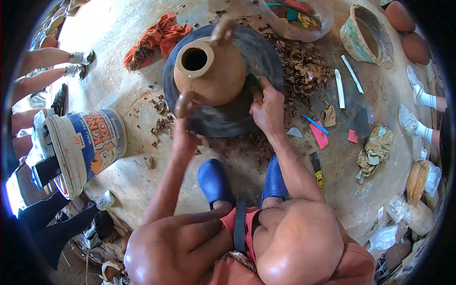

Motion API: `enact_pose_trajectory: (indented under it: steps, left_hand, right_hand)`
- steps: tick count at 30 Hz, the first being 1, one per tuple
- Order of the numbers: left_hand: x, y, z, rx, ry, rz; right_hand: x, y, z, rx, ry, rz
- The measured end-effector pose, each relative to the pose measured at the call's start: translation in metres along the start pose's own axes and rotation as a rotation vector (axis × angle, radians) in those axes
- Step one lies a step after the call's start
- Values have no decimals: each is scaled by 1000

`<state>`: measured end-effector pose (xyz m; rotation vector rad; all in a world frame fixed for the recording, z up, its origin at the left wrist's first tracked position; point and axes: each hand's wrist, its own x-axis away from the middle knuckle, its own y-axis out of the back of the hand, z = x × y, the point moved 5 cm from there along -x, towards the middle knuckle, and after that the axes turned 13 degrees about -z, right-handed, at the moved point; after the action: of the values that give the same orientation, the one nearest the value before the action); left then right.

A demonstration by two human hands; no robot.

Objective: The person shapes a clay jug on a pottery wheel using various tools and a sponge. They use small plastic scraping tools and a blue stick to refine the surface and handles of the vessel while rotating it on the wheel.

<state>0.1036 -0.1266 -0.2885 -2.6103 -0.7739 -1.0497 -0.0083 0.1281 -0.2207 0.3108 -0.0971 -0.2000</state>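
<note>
A brown clay jug [213, 71] with an open mouth and two handles stands on a dark round wheel [228, 116]; the handles look blurred. My right hand [267, 107] holds a small green tool [251, 81] against the jug's right side. My left hand [183, 137] rests at the wheel's near left edge, just below the jug's blurred handle; its fingers are hard to make out. My feet in blue clogs [216, 183] sit below the wheel.
A white and blue bucket [85, 147] stands at left, an orange rag [159, 38] at upper left. Clay shavings [304, 66], white sticks [339, 88], pink and blue scrapers [319, 135], a green pot [365, 35] and a clear bowl [297, 16] lie right. Other people's legs ring the floor.
</note>
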Motion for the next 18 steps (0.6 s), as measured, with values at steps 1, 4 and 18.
enact_pose_trajectory:
  steps: [1, 4, 18]
  left_hand:
    - [-10, -3, -18, 107, 89, -140]
    - [-33, 22, -11, 140, 74, -248]
    - [-26, 5, -24, 169, -11, -246]
  right_hand:
    - [0, 8, -2, 19, -4, -11]
    - [4, -5, 14, 39, -17, 40]
    - [-3, -5, 8, 71, 130, -47]
